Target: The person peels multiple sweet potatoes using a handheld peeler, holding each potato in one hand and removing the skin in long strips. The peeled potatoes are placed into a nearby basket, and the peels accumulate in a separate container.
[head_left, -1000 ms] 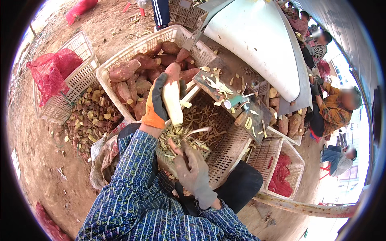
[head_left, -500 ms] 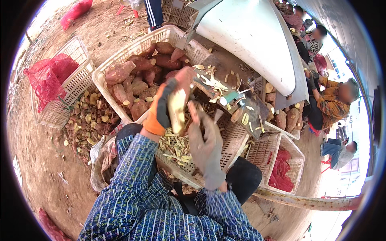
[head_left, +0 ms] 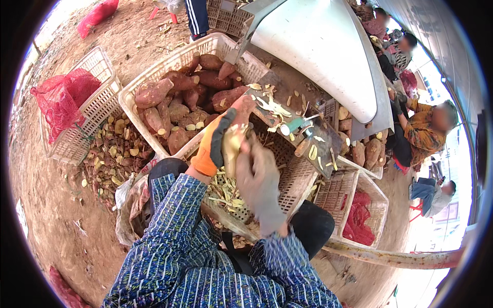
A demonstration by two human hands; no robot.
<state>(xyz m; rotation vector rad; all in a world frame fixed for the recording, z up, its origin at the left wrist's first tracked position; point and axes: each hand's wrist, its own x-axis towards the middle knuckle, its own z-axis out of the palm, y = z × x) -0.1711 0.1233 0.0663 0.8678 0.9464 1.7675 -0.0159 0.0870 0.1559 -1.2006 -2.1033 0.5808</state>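
My left hand (head_left: pixel 209 143), in an orange and black glove, is closed around a partly peeled sweet potato (head_left: pixel 240 117), its pale flesh bare on the lower part. Against that flesh is a small peeler (head_left: pixel 245 146), mostly hidden, gripped by my right hand (head_left: pixel 257 182) in a grey glove, blurred by motion. Below them a plastic crate (head_left: pixel 298 185) holds pale peelings. Just right of the potato lies a dark board (head_left: pixel 328 149) strewn with peel, with a green cylindrical tool (head_left: pixel 292 125) and a wooden handle (head_left: pixel 303 148) on it.
A crate of sweet potatoes (head_left: pixel 169 92) stands ahead, a crate with a red net bag (head_left: pixel 64 100) left, another crate (head_left: pixel 377 215) right. Trimmings (head_left: pixel 110 154) heap on the dirt. A white metal panel (head_left: pixel 318 56) rises beyond. Several people, one in orange (head_left: pixel 418 133), sit along the right.
My right hand has moved up with the peeler from below the potato onto it. The potato's top has shifted right and lower, tilting in my left hand.
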